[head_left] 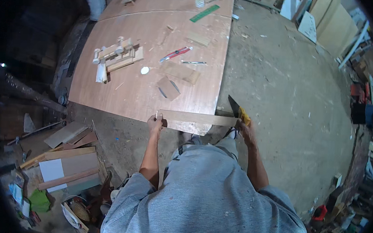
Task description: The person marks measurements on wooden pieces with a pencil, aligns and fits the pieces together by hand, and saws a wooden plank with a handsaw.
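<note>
A long, thin wooden strip [199, 118] lies crosswise over the near edge of the table, its right part past the table's corner. My left hand [155, 122] grips its left end, with a small white tip showing by the fingers. In my right hand [247, 131] is a handsaw [244, 116] with a yellow handle, its dark blade pointing up and away to the left. The strip's right end meets this hand; whether the fingers grip it too is hard to see. Beyond the strip, a small wooden piece [168, 88] rests on dark curved shapes.
The wooden table [123, 97] bears a wooden assembly [118, 57], a red utility knife [175, 54], a pen [194, 62], a flat board [180, 72], a white disc [145, 70] and a green ruler [204, 14]. Stacked boards [70, 165] lie on the floor at left.
</note>
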A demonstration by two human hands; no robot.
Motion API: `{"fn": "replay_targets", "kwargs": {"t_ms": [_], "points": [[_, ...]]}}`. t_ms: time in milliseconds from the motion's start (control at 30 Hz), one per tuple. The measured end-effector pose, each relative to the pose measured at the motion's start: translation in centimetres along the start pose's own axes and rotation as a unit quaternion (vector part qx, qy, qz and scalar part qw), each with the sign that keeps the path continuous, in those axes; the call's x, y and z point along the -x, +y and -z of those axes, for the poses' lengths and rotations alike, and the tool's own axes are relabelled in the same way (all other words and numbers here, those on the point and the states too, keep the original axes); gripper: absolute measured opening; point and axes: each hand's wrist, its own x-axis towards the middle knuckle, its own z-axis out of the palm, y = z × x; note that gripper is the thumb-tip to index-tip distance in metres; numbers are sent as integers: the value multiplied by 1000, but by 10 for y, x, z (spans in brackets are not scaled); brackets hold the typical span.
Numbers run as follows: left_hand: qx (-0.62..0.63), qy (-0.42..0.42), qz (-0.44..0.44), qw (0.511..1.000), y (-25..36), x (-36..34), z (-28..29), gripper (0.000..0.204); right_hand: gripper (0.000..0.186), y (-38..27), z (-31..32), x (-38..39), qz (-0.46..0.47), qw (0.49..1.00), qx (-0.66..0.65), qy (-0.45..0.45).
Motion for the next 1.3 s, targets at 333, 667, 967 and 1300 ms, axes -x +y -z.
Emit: {"fn": "replay_targets", "kwargs": {"t_ms": [333,667,967,1300], "points": [[-247,80,-105,960,36,-28,29,33,13,40,-49,-32,54,998,42,2],[-257,19,-476,841,72,1,-30,43,23,56,-77,-50,90,989,96,70],[-471,-170,-516,695,50,5,-57,56,28,25,-92,-38,59,986,136,79],[-494,-180,-522,672,54,-19,-44,58,38,62,-90,-41,72,969,195,132]]}}
